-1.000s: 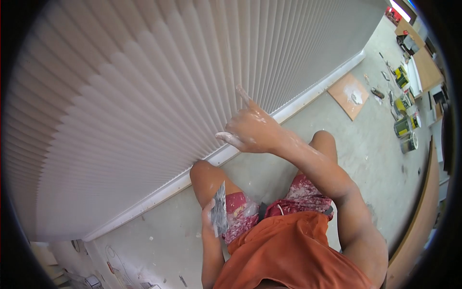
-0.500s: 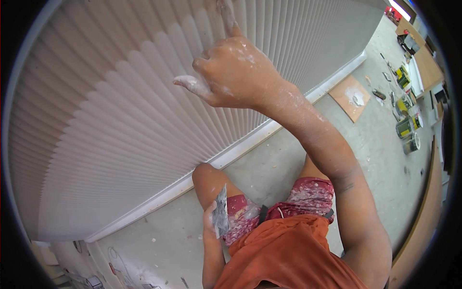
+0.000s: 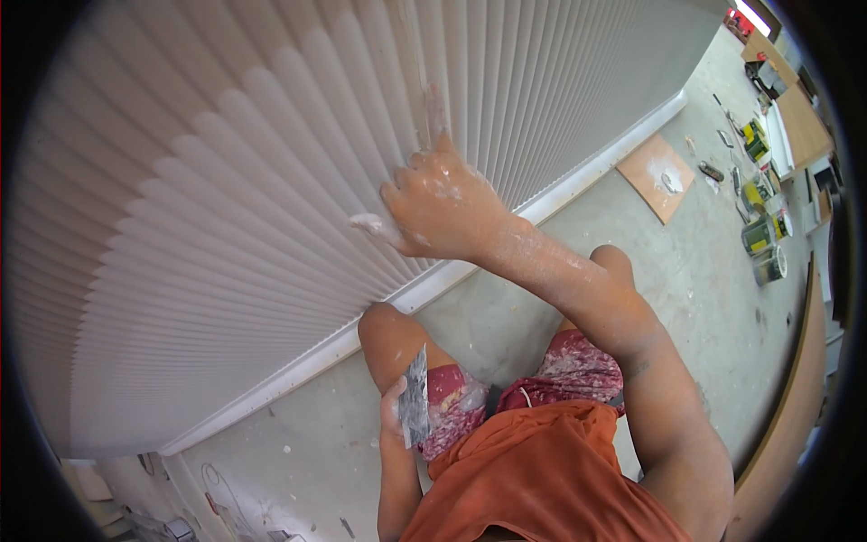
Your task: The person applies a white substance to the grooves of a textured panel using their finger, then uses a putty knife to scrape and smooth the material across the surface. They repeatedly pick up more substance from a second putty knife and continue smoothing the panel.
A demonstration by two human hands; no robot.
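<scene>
Pale grey floor (image 3: 704, 316), white specks and small dark marks scattered over it. 1 long brown board (image 3: 797, 388) along right side, looking curved. Light-brown wooden panels (image 3: 803, 124) farther back, upper right. 1 bright white light strip (image 3: 752, 18) near top right.

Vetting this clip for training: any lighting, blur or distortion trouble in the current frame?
Head view: strong fisheye, black vignette at the corners, baseboard bowed; ribbed panel browner and dimmer toward upper left; bright strip blown out at top right; right hand readable, but its index finger low-contrast against the ribs; cans too small for label text.
</scene>
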